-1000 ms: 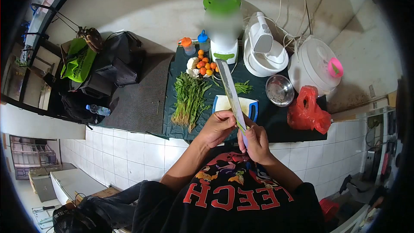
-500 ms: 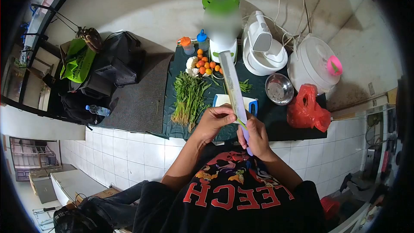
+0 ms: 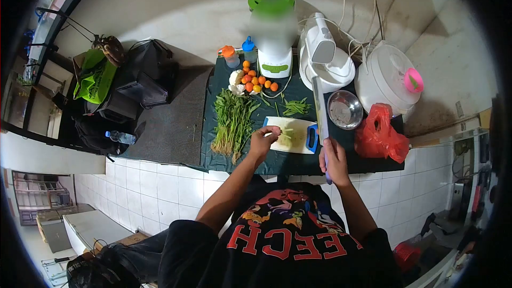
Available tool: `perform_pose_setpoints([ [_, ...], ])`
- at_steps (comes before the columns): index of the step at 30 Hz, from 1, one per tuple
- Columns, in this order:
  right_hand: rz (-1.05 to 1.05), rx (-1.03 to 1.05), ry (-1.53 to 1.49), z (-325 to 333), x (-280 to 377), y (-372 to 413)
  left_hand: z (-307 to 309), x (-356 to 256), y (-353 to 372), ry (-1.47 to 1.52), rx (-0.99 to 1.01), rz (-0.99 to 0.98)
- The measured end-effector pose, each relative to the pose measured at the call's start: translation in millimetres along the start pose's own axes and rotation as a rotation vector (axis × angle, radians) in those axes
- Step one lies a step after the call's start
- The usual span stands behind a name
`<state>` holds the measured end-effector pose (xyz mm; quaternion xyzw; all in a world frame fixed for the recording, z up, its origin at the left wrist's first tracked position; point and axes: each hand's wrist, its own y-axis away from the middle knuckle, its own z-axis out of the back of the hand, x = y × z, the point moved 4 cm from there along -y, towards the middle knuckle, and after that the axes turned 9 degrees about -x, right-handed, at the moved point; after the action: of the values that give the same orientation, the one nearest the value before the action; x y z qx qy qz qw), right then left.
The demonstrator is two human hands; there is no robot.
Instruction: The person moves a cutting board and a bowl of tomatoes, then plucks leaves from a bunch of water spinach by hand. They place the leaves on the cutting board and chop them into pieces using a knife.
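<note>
My right hand [image 3: 334, 159] is closed around the purple handle of a large knife [image 3: 321, 109], whose long blade points up and away, past the right end of the cutting board. My left hand [image 3: 264, 141], fingers pinched together, is over the left part of the white cutting board [image 3: 301, 130] with blue ends. Pale green pieces [image 3: 287, 134] show right at its fingertips; I cannot tell whether they are held or lie on the board. Beyond the board are cut green pods or stems [image 3: 296, 107]. A bunch of leafy greens with roots [image 3: 233, 122] lies left of my left hand.
Small orange fruits [image 3: 257, 81] and garlic [image 3: 236, 78] lie near a green-and-white blender [image 3: 276, 64]. A stand mixer [image 3: 325, 56], metal bowl [image 3: 345, 110], red plastic bag [image 3: 380, 136] and white bucket [image 3: 386, 77] stand on the right. Another person [image 3: 122, 261] is at lower left.
My hands have moved apart: the left forward and down to the board, the right rightward with the knife. The green stem between them no longer shows there.
</note>
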<state>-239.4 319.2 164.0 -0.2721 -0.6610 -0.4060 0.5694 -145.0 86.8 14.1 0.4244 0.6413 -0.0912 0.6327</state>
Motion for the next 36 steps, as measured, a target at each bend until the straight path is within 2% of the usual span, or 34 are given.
perform_pose_setpoints([
  [3,-0.102,-0.040,0.125,12.2,-53.9,-2.0,12.8,57.1,-53.4,-0.141,-0.141,-0.130],
  [5,-0.097,-0.040,0.200,18.4,-84.0,-2.1,13.0,60.1,-57.7,-0.273,-0.293,-0.241],
  [6,-0.088,-0.036,0.276,20.3,-98.2,-2.4,12.8,66.0,-63.4,-0.275,-0.289,-0.237],
  [8,-0.111,-0.061,0.288,24.9,-119.4,0.8,18.3,79.0,-73.7,-0.518,-0.407,-0.320],
  [10,-0.123,-0.012,0.495,26.3,-133.5,4.9,21.1,81.9,-73.1,-0.543,-0.378,-0.322],
  [12,-0.116,0.003,0.490,30.1,-149.1,11.2,22.2,77.1,-71.5,-0.579,-0.405,-0.579],
  [13,-0.156,0.014,0.519,33.8,-162.6,13.5,19.9,69.2,-68.3,-0.583,-0.405,-0.577],
  [15,-0.240,0.032,0.548,42.0,-184.4,14.5,15.4,50.2,-55.6,-0.739,-0.468,-0.722],
  [16,-0.243,0.033,0.544,44.8,-198.5,13.0,15.7,49.2,-53.8,-0.745,-0.467,-0.721],
  [18,-0.143,-0.020,0.490,45.9,-210.7,10.5,7.8,50.9,-44.2,-0.759,-0.218,-0.778],
  [19,-0.146,-0.016,0.487,46.6,-212.6,9.9,6.9,51.4,-38.7,-0.764,-0.220,-0.775],
  [21,-0.165,-0.026,0.502,47.5,-211.1,6.9,-0.3,61.0,-33.1,-0.919,-0.060,-0.620],
  [25,-0.101,-0.006,0.530,36.8,-204.2,6.8,4.5,67.3,-29.4,-0.993,-0.103,-0.593],
  [27,-0.031,0.022,0.505,26.1,-208.1,7.4,15.1,65.2,-29.5,-0.912,-0.177,-0.572],
  [31,-0.140,0.153,0.467,19.1,-217.4,4.9,24.8,57.9,-22.7,-0.874,-0.242,-0.545],
  [33,-0.024,0.144,0.528,18.3,-210.4,-1.5,20.9,54.8,-19.3,-0.978,-0.192,-0.648],
  [36,-0.064,0.043,0.614,26.4,-198.9,-15.9,7.7,60.7,-18.7,-1.017,-0.112,-0.725],
])
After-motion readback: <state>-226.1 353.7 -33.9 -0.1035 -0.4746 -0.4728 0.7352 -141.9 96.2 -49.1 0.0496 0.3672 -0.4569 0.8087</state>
